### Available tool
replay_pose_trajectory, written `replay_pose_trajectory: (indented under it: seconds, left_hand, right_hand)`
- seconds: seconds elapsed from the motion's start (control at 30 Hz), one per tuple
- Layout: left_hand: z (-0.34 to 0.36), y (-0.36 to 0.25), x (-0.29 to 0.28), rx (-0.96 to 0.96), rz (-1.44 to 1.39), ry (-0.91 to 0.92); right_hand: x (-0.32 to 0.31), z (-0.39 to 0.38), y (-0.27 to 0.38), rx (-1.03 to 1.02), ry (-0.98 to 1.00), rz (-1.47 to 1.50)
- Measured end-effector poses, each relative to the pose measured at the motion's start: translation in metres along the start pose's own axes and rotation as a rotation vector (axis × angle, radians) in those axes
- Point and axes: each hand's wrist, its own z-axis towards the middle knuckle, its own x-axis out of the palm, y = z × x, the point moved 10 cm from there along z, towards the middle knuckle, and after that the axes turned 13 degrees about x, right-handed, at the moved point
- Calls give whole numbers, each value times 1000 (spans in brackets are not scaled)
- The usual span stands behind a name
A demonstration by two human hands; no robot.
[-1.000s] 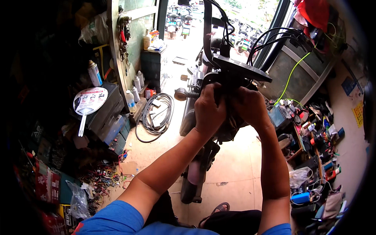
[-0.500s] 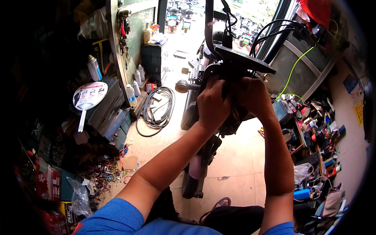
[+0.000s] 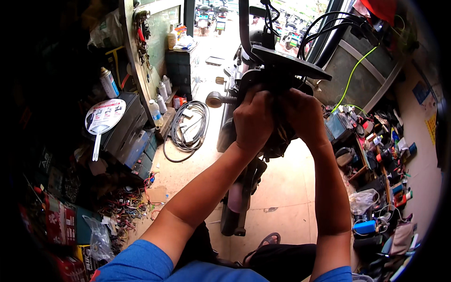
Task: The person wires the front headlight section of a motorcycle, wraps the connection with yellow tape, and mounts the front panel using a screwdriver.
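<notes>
A dark scooter-like vehicle (image 3: 236,211) stands in front of me, with a flat black panel (image 3: 293,63) tilted across its upper part. Both my hands are pressed in close together just below that panel. My left hand (image 3: 253,117) has its fingers curled inward among dark parts. Beside it, my right hand (image 3: 303,115) is closed too, knuckles up. What the fingertips grip is hidden by shadow and by the hands themselves. Dark wiring or fittings (image 3: 278,145) hang beneath them. A round, knob-ended part (image 3: 214,99) juts out to the left.
On the floor at left lies a coiled cable (image 3: 204,127) near spray cans (image 3: 162,89). A fan (image 3: 104,116) rests on a dark box. Loose wires (image 3: 127,207) litter the lower left. Cluttered shelves (image 3: 376,160) line the right. Parked two-wheelers (image 3: 221,21) show beyond the doorway.
The view has shifted slightly. My hands remain under the panel, with the right hand's fingers turned a little further inward and the wrists slightly changed in angle.
</notes>
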Motion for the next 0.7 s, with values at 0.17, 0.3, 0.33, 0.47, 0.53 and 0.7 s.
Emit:
replay_pose_trajectory:
  seconds: [0.17,0.3,0.33,0.47,0.53,0.7]
  left_hand:
    - [-1,-6,-3,66,8,-5]
    - [2,-8,-4,133,25,50]
    - [3,-8,-4,139,27,63]
    - [5,-13,-3,199,34,70]
    - [5,-15,-3,226,35,84]
    - [8,-16,-3,239,4,126]
  right_hand:
    - [-2,-10,3,-2,-93,-158]
    - [-5,-12,16,-52,-96,-210]
    - [-5,-11,18,-53,-91,-210]
    - [-5,-7,11,-75,-91,-87]
    - [-6,-8,10,-67,-104,-38]
    - [-6,-10,11,-52,-105,-63]
